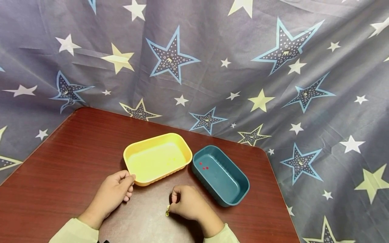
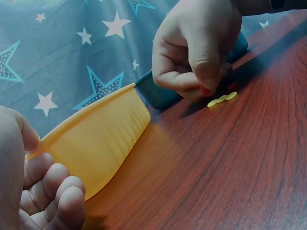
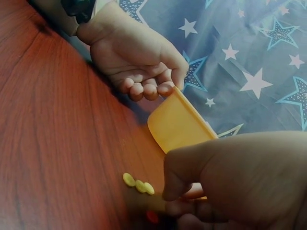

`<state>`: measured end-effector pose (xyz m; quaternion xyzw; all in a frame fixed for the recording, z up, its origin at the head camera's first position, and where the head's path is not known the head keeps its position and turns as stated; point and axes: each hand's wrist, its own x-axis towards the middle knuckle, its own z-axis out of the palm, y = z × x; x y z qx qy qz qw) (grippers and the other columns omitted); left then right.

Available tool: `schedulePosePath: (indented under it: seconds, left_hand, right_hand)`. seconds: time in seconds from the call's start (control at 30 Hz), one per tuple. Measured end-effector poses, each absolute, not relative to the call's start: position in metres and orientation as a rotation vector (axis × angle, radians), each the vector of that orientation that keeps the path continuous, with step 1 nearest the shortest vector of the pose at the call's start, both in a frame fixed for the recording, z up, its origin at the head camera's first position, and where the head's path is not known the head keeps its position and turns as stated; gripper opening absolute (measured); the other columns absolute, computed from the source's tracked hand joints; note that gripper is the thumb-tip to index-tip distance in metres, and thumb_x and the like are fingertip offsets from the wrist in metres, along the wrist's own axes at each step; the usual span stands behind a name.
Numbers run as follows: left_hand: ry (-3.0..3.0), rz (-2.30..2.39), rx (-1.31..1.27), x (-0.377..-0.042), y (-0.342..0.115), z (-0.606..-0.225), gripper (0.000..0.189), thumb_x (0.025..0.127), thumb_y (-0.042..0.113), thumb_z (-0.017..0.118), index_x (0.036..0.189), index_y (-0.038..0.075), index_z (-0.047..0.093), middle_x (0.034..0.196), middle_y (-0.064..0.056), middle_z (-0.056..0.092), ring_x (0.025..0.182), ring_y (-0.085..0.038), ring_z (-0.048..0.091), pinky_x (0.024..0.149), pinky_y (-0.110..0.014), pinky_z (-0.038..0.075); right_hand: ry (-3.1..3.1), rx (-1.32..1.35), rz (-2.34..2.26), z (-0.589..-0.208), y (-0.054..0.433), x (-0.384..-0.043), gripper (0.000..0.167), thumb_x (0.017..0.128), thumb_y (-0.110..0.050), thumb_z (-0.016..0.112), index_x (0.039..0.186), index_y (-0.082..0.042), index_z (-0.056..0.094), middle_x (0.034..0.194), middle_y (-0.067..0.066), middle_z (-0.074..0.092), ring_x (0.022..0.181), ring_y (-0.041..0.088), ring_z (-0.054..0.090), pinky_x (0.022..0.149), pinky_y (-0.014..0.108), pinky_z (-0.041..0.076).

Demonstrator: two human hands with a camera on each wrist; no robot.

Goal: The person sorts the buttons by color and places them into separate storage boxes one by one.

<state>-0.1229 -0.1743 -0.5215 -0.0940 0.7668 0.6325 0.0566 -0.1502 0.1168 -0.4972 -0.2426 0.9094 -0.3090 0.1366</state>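
My left hand [image 1: 113, 190] pinches the near left corner of the rim of a yellow plastic bin [image 1: 161, 175] between thumb and forefinger. Low over the table, my right hand [image 1: 189, 202] is curled, with a small red disc [image 2: 205, 90] at its thumb and fingertip in the left wrist view. Just beside those fingertips, several small yellow button-like discs [image 3: 139, 186] lie in a row on the table. Another red disc [image 3: 152, 216] lies near them, partly in shadow. A dark teal bin [image 1: 223, 197] stands right of the yellow one, with small red discs [image 1: 204, 168] inside.
The reddish-brown wooden table [image 1: 88, 141] carries both bins, which stand close together near its back edge. Faint small yellow pieces [image 1: 172, 160] show on the yellow bin's floor. A grey curtain [image 1: 209, 30] with stars hangs behind the table.
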Motion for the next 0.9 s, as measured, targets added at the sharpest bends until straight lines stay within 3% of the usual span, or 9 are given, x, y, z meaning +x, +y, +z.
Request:
schedulePosePath:
  seconds: [0.3,0.53,0.77,0.9]
  left_hand:
    - [2.328,1.928,-0.272,-0.123,-0.174,-0.522,0.035,0.115,0.032,0.062,0.096,0.002,0.062,0.082,-0.004,0.063,0.065,-0.013,0.065,0.058,-0.030,0.063]
    - [2.344,1.910,-0.280,-0.124,-0.175,-0.524,0.036,0.115,0.033,0.062,0.096,0.003,0.064,0.084,-0.004,0.065,0.066,-0.015,0.067,0.059,-0.031,0.064]
    - [2.334,1.914,-0.274,-0.125,-0.175,-0.526,0.036,0.116,0.032,0.062,0.096,0.003,0.063,0.084,-0.004,0.064,0.067,-0.014,0.066,0.059,-0.030,0.063]
    - [2.338,1.916,-0.270,-0.125,-0.175,-0.526,0.036,0.116,0.033,0.062,0.096,0.003,0.063,0.084,-0.004,0.064,0.067,-0.014,0.066,0.059,-0.030,0.063]
  right_hand:
    - [2.529,-0.637,-1.064,-0.495,0.125,-0.155,0.019,0.081,0.001,0.077,0.085,-0.017,0.072,0.069,-0.015,0.063,0.061,-0.004,0.059,0.062,0.015,0.048]
    - [2.520,-0.594,-1.180,-0.474,0.139,-0.163,0.013,0.090,-0.001,0.074,0.096,-0.009,0.081,0.076,-0.009,0.071,0.066,0.002,0.065,0.061,0.018,0.049]
    - [2.555,-0.553,-1.223,-0.446,0.160,-0.182,0.017,0.096,-0.003,0.072,0.100,-0.017,0.082,0.074,-0.006,0.066,0.062,0.005,0.062,0.059,0.022,0.053]
    - [2.565,-0.540,-1.235,-0.437,0.169,-0.193,0.016,0.099,-0.004,0.072,0.102,-0.015,0.082,0.077,-0.002,0.069,0.064,0.011,0.065,0.061,0.025,0.058]
